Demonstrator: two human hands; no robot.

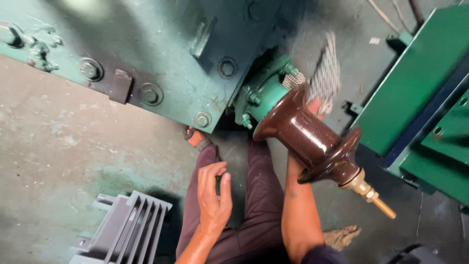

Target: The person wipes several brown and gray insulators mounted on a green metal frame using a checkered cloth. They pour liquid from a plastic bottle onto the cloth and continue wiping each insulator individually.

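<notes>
A glossy brown porcelain insulator (312, 142) with a brass threaded stud (371, 195) at its tip sticks out from a green bolted flange (261, 95) on a large green metal tank (146, 54). My right hand (315, 105) reaches up behind the insulator, mostly hidden by it, and holds a grey woven cloth (326, 73) against the flange side. My left hand (213, 193) rests on my knee in dark maroon trousers, fingers loosely curled, holding nothing.
A grey finned metal part (124, 230) lies on the concrete floor at lower left. Another green metal casing (420, 93) stands close on the right. My sandalled foot (195, 138) is under the tank edge. Large bolts dot the tank's rim.
</notes>
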